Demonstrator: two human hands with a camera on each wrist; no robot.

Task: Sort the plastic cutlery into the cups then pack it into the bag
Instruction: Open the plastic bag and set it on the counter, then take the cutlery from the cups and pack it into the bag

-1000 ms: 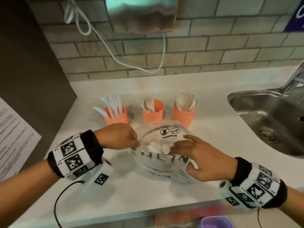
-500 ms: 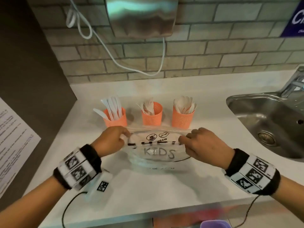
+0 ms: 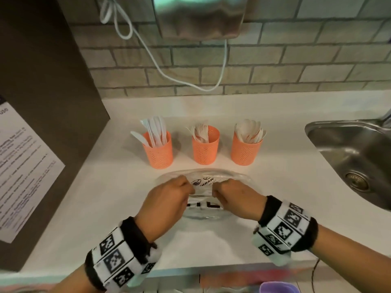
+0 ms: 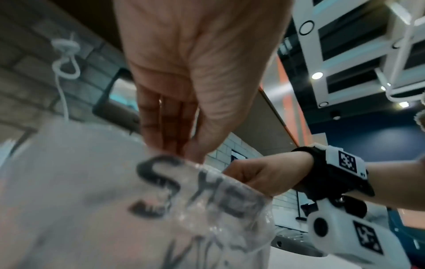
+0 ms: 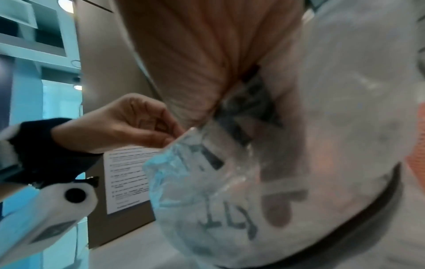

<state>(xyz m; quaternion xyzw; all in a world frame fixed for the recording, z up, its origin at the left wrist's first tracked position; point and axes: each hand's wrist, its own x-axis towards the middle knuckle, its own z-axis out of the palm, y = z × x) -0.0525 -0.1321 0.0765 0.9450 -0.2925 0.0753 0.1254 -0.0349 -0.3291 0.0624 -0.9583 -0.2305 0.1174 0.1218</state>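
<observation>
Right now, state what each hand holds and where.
Both the left hand and right hand pinch the clear plastic bag at its top edge.

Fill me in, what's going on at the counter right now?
A person is working the clear plastic bag on the white counter, with the left hand and right hand both pinching its top edge near the middle. Behind it, three orange cups hold sorted white cutlery. The bag's contents can't be made out.

Head camera looking down; wrist cameras looking up, close.
All three are sharing the bag (image 3: pixel 203 182) between both hands.
</observation>
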